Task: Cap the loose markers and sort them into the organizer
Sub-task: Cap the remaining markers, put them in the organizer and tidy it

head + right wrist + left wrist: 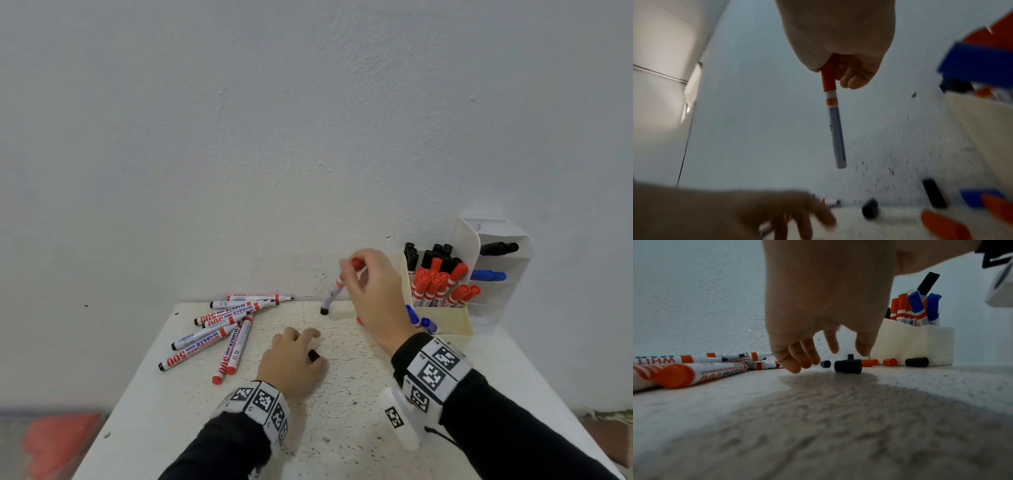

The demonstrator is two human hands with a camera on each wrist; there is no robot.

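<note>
My right hand (354,267) pinches the red cap end of a whiteboard marker (334,291), which hangs barrel down above the table near the wall. From the right wrist the same marker (833,113) dangles from my fingers (855,79). My left hand (308,346) hovers low over the table with relaxed fingers (797,361), holding nothing. A black cap (847,366) lies just ahead of them. Several loose markers (222,329) lie in a pile at the left. The cream organizer (460,322) at the right holds red, black and blue capped markers.
More loose caps, black (916,362) and orange (890,362), lie along the organizer's base. A black cap (324,310) sits under the hanging marker. A clear drawer unit (496,267) stands behind the organizer. The wall (308,137) rises right at the speckled table's (342,411) far edge.
</note>
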